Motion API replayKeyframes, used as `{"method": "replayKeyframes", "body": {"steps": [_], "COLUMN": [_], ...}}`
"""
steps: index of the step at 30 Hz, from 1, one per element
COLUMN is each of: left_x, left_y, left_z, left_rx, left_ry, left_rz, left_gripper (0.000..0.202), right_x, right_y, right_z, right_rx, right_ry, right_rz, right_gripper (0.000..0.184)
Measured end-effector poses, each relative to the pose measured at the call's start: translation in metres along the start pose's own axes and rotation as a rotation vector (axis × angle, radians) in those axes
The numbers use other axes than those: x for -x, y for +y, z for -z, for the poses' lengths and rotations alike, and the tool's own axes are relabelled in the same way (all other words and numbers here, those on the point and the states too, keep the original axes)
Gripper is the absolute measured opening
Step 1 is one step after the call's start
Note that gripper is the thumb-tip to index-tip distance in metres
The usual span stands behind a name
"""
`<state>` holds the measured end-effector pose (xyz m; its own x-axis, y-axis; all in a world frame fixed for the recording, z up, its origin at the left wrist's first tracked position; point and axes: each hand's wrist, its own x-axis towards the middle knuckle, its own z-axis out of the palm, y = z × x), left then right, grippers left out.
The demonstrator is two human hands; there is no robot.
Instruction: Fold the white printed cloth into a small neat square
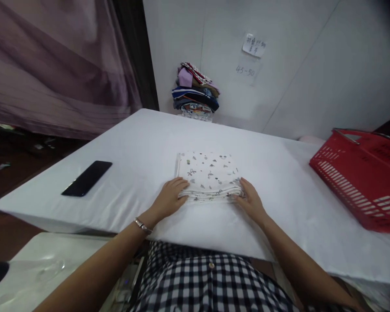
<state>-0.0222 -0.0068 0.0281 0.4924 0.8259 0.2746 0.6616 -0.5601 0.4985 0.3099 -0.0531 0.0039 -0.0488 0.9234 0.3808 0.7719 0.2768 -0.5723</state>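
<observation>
A folded white cloth with small grey and coloured prints lies flat on the white-covered table. Its layers show along the near edge. My left hand grips the near left corner, fingers on top and thumb at the front edge. At the near right corner, my right hand has its fingers along the side and its thumb on the layered front edge. The fingertips of both hands are partly hidden against the fabric.
A black phone lies at the table's left. On the right stands a red plastic basket with a metal handle. Several folded clothes are stacked by the far wall. A white stool or chair is below the near left edge.
</observation>
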Motion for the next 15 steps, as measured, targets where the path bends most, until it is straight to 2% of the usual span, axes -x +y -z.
{"method": "replayKeyframes", "body": {"steps": [4,9,12,15], "left_x": [-0.005,-0.009,-0.011,-0.010], "left_y": [-0.001,0.004,0.008,0.010], "left_z": [-0.008,-0.006,-0.003,-0.002], "left_rx": [0.010,-0.022,-0.037,-0.052], "left_ry": [0.020,0.050,0.044,0.041], "left_rz": [0.040,0.162,0.207,0.231], "left_gripper": [0.028,0.023,0.022,0.024], "right_x": [-0.004,-0.009,-0.010,-0.006], "right_y": [-0.008,-0.021,-0.022,-0.016], "right_z": [-0.012,-0.021,-0.018,-0.008], "right_rx": [0.102,0.164,0.177,0.186], "right_ry": [0.017,0.044,0.067,0.104], "right_rz": [0.007,-0.032,-0.072,-0.172], "right_gripper": [0.060,0.061,0.063,0.063]}}
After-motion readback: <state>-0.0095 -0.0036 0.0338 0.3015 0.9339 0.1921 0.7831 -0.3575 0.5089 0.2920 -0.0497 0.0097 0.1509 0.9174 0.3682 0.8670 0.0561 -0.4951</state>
